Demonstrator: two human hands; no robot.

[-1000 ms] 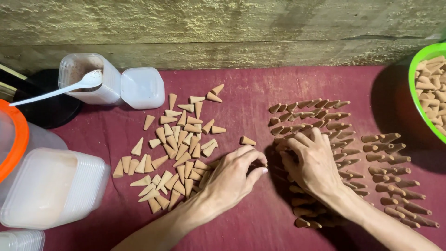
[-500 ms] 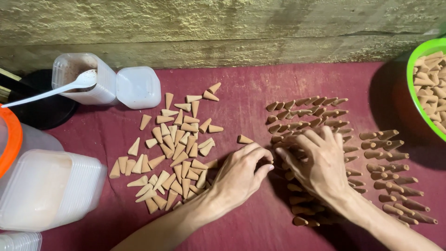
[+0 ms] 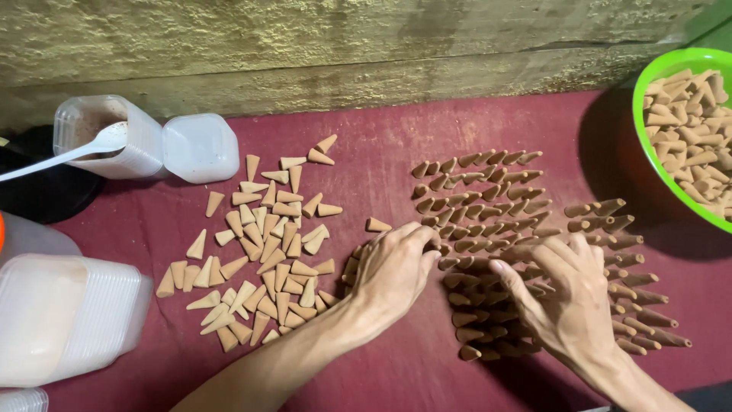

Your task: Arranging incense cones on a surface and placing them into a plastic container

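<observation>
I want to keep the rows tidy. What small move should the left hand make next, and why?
Probably the left hand should set a cone upright at the near left edge of the standing cones. Its fingers are bunched there, and that edge looks ragged, while the right hand rests flat on the rows. Whether the fingers already pinch a cone is hidden; if not, the loose cones lie just to the left.
</observation>
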